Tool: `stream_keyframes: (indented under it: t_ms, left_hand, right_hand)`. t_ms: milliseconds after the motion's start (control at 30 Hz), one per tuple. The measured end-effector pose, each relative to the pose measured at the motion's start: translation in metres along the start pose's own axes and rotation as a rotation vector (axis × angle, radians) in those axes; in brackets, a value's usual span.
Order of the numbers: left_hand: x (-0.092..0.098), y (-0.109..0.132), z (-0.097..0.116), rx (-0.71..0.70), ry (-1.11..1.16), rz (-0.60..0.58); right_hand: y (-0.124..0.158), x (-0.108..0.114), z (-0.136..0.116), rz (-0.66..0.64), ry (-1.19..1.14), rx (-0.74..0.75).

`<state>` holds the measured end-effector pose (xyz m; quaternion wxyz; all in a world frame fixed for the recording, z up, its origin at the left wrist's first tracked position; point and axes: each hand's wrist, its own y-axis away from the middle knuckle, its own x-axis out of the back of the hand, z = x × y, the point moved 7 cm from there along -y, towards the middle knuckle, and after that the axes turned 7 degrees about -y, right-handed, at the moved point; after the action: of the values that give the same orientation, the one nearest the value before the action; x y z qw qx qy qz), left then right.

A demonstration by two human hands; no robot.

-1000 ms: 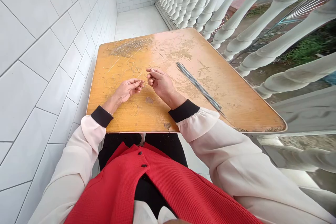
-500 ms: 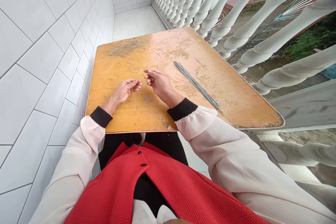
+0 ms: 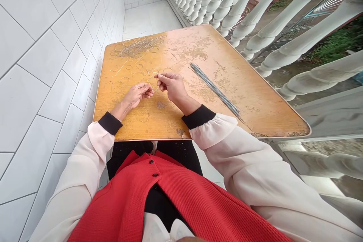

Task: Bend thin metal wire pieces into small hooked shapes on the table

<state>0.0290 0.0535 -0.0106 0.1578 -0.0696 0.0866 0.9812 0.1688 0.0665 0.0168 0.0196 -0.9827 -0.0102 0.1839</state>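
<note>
Above the middle of the worn wooden table (image 3: pixel 130 123), my left hand (image 3: pixel 138 94) pinches a thin wire, of which only a little shows at the fingertips. Close to it on the right, my right hand (image 3: pixel 171 85) is closed in a pinch, thumb against forefinger, on thin wire too. The wire between the hands is fine and hard to trace. Loose curved wire pieces (image 3: pixel 124 79) lie scattered beyond my left hand. A tangled pile of wires (image 3: pixel 138 47) rests at the far left of the table. Right of my right hand lies a bundle of straight grey wires (image 3: pixel 215 90).
A white tiled wall (image 3: pixel 42 75) runs along the left side. White balusters (image 3: pixel 263 41) stand along the right side of the table. Pale floor (image 3: pixel 150 19) shows beyond the far edge.
The view has shifted slightly, so the table sits a little higher and farther right. Both hands remain close together in a pinch, with my right fingers turned slightly.
</note>
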Motion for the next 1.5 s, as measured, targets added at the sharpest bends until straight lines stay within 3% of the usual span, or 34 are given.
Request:
stream_keyframes:
  t_ms: [267, 533, 833, 1233, 1333, 1500]
  left_hand:
    - [0.002, -0.001, -0.002, 0.027, -0.054, -0.02]
    - [0.016, 0.004, 0.008, 0.052, -0.133, 0.158]
    - [0.006, 0.006, 0.009, 0.018, -0.282, 0.02]
    - [0.002, 0.006, 0.009, -0.005, -0.298, 0.035]
    - [0.006, 0.005, 0.011, -0.013, -0.276, 0.088]
    - [0.033, 0.001, 0.017, -0.05, -0.191, 0.34]
  right_hand:
    - [-0.003, 0.007, -0.004, -0.012, 0.067, 0.014]
    - [-0.012, 0.018, 0.001, 0.085, 0.323, 0.073]
    - [-0.013, 0.021, -0.002, 0.015, 0.581, 0.271]
    - [-0.006, 0.011, -0.001, -0.08, 0.651, 0.281]
    - [-0.005, 0.01, 0.001, -0.093, 0.723, 0.327]
    - [-0.009, 0.01, 0.011, -0.134, 0.997, 0.384]
